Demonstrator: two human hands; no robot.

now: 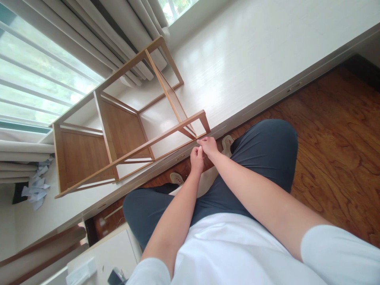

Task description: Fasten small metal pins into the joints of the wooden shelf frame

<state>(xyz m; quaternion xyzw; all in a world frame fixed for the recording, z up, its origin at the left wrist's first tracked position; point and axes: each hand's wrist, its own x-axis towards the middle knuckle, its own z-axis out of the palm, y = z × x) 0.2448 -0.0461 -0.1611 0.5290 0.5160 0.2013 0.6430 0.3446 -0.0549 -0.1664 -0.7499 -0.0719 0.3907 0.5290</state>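
The view is tilted sideways. My left hand (196,159) and my right hand (209,145) meet in front of my knees, fingertips pinched together. What they pinch is too small to make out. Both hands sit just below the near corner of a wooden shelf frame (124,130) that lies on its side on the white floor. My legs in dark blue trousers (261,158) are bent, and my shoes (228,143) rest on the dark wood floor.
Pale curtains (89,35) hang by a window (35,79) behind the frame. Crumpled paper (37,188) lies at the far left. A grey sill strip (267,99) divides the white floor from the brown wood floor (341,138). A white cabinet (113,253) stands near my left side.
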